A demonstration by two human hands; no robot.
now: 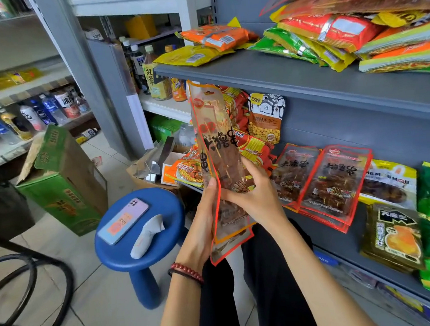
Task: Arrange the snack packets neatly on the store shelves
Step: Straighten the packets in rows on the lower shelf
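Both hands, left hand [205,222] and right hand [255,195], grasped red-edged packets [218,147], upright, left of the grey shelf [305,78].

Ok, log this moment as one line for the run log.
phase: holding, not shelved | left hand: grips red-edged packets | right hand: grips same packets | matching packets: leaning on lower shelf

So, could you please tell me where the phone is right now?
The phone lies lower left in the head view, on the blue stool, just left of a white handheld device.
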